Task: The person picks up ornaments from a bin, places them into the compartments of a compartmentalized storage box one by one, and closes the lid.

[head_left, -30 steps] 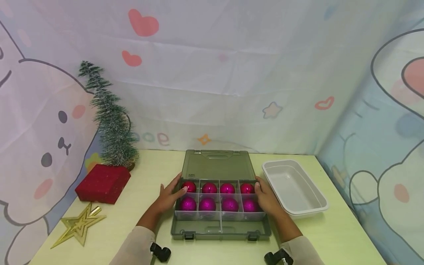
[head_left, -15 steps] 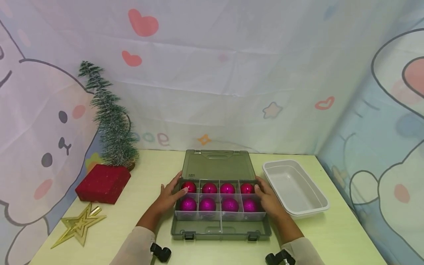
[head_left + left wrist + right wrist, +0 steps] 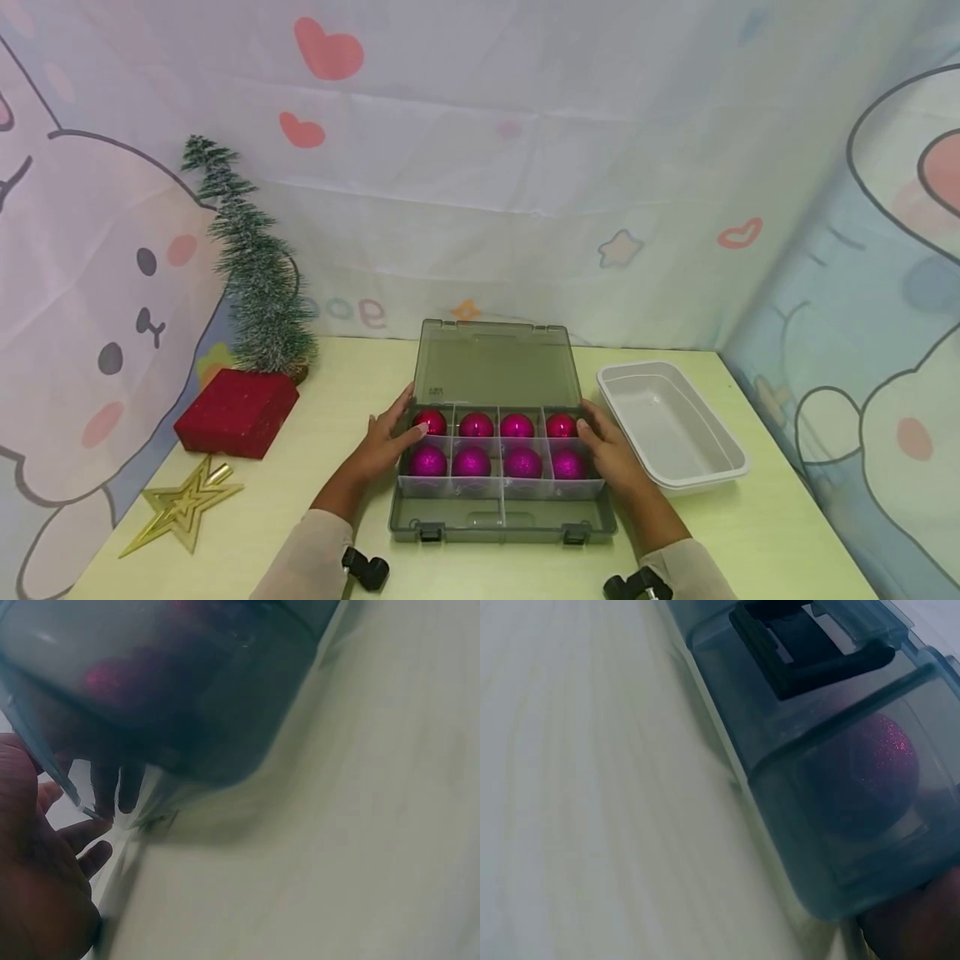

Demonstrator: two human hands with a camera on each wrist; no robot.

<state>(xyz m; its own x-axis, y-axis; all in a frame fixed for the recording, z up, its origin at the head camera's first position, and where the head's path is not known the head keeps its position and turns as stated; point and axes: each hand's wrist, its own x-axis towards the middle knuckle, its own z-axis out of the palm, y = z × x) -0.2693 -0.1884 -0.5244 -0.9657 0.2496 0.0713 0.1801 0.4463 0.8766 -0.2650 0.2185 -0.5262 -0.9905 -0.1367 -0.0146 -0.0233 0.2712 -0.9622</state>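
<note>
A grey-green see-through divided storage box [image 3: 447, 507] sits in the middle of the table, its lid [image 3: 498, 365] raised and tilted back. Shiny red-pink Christmas balls [image 3: 476, 424] fill the back row of compartments, and glittery magenta balls [image 3: 472, 462] the row in front. My left hand [image 3: 381, 448] grips the box's left side, thumb over the rim and fingers behind. On the opposite side my right hand [image 3: 611, 454] holds the wall the same way, its fingers mostly hidden. In the right wrist view a black latch [image 3: 802, 645] hangs on the box front.
A white plastic tray [image 3: 675, 482] stands right of the box, close to my right hand. At left are a small frosted Christmas tree [image 3: 258, 292] with a red base [image 3: 236, 414] and a gold star topper [image 3: 182, 506]. A printed cloth [image 3: 480, 200] rises behind the table.
The lid has swung up a little, its far edge now higher. Both hands keep their hold on the box sides. The head view has shifted slightly.
</note>
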